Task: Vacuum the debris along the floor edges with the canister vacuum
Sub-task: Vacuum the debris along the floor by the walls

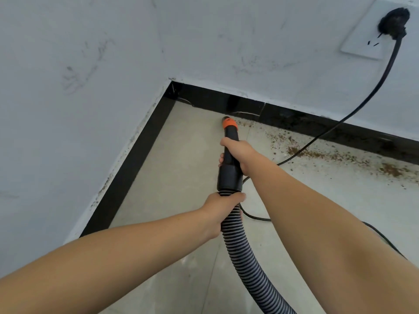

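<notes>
A black vacuum nozzle (229, 171) with an orange collar (230, 125) points down at the floor close to the black skirting board (244, 104) of the far wall. My right hand (239, 154) grips the black tube just behind the collar. My left hand (221, 210) holds the ribbed grey-black hose (247, 266) where it joins the tube. Brown debris (301, 151) lies scattered along the floor edge to the right of the nozzle tip. The canister is out of view.
A black power cord (353, 109) runs from a plug (394, 22) in a white wall socket (360, 39) down across the debris and under my right arm. Skirting (133, 159) lines the left wall, meeting the far wall at a corner (173, 89).
</notes>
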The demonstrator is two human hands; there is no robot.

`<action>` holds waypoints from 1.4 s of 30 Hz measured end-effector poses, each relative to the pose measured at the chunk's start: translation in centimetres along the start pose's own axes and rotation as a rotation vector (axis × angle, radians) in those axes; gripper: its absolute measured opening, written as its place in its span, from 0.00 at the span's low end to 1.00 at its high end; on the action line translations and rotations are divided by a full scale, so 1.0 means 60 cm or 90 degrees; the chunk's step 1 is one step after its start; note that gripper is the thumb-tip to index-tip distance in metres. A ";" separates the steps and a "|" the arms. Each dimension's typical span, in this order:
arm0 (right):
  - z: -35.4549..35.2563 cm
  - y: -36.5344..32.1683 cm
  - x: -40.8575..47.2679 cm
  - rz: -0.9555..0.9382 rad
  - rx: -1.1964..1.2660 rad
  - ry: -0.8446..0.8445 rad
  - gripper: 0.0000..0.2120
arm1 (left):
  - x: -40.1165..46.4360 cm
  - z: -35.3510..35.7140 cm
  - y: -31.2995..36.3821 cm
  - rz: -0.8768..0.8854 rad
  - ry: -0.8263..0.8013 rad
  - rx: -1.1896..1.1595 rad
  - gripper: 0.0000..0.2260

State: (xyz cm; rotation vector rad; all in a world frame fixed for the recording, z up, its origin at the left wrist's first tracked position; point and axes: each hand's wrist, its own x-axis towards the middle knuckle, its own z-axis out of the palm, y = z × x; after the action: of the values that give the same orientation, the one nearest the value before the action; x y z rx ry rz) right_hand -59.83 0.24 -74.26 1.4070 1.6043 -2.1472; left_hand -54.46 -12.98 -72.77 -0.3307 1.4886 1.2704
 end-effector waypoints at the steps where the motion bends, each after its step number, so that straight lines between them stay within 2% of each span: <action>1: -0.016 -0.001 0.001 0.005 0.012 0.020 0.09 | 0.004 0.007 0.003 0.002 -0.013 0.017 0.06; 7: -0.107 0.011 -0.003 0.019 0.080 0.111 0.09 | 0.013 0.058 -0.002 0.007 -0.081 0.091 0.06; 12: -0.128 0.019 -0.004 0.028 0.069 0.129 0.11 | 0.016 0.077 -0.011 -0.017 -0.086 0.087 0.08; 25: 0.004 0.006 0.005 -0.014 -0.041 -0.034 0.07 | 0.011 0.009 -0.017 -0.013 0.010 -0.010 0.08; 29: -0.016 0.029 -0.015 0.002 -0.031 -0.023 0.08 | -0.002 0.017 -0.038 -0.032 -0.008 0.012 0.07; 35: -0.117 0.052 -0.067 0.050 0.060 0.030 0.09 | -0.038 0.073 -0.059 -0.042 -0.085 0.090 0.09; 38: -0.133 0.062 -0.093 0.090 0.055 -0.016 0.09 | -0.058 0.095 -0.082 -0.065 -0.097 0.091 0.10; 42: -0.094 0.069 -0.103 0.119 0.030 -0.102 0.10 | -0.072 0.082 -0.098 -0.078 -0.054 0.060 0.13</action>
State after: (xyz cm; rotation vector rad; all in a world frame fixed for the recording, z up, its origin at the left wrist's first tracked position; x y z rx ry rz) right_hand -50.63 0.44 -72.76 1.3028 1.3203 -2.1413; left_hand -45.76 -12.98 -71.36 -0.2979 1.4286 1.1005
